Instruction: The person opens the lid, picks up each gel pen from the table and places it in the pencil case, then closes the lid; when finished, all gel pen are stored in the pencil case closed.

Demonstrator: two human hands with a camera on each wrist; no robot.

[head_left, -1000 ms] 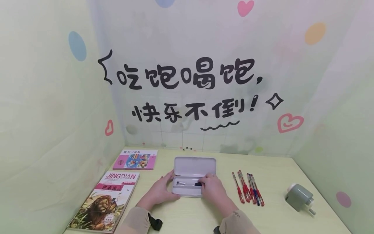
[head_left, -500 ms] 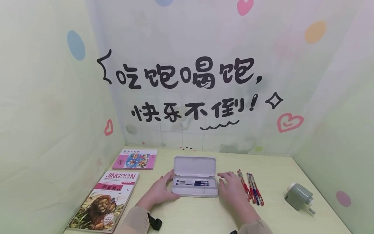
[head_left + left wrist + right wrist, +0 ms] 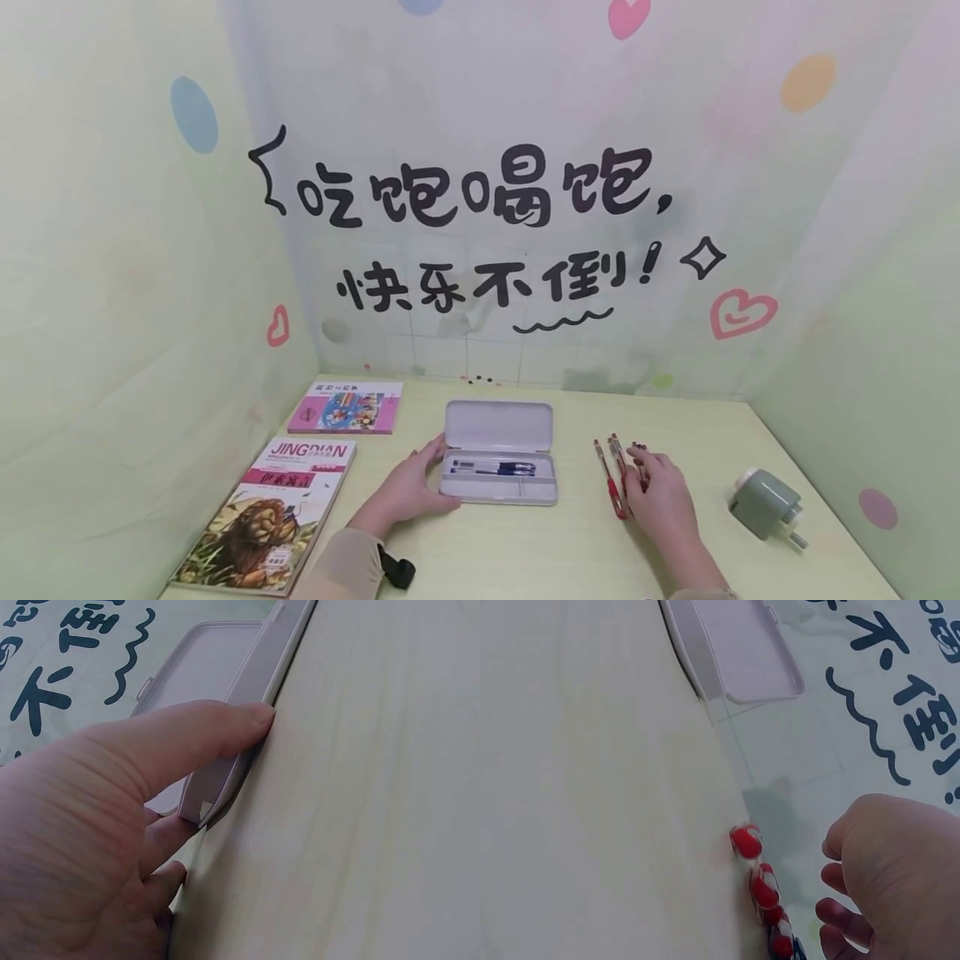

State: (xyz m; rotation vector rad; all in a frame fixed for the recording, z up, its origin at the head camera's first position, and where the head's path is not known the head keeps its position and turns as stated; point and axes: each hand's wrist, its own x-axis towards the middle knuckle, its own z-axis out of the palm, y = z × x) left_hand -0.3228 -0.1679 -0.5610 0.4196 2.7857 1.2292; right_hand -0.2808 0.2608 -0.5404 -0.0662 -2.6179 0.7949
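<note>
Has moved the right hand (image 3: 665, 498) from beside the pencil case (image 3: 498, 425) to the loose pens (image 3: 617, 500), lower right of centre, turning the work to those; cannot tell whether pinching any. Grips the pencil case's left end with the left hand (image 3: 415, 487). Leaves it open at lower centre, with two blue pens (image 3: 516, 469) in its rear compartment (image 3: 546, 468).

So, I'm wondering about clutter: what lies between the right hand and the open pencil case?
In the head view, red pens lie right beside the right hand; from there to the pencil case, the tabletop is bare.
</note>
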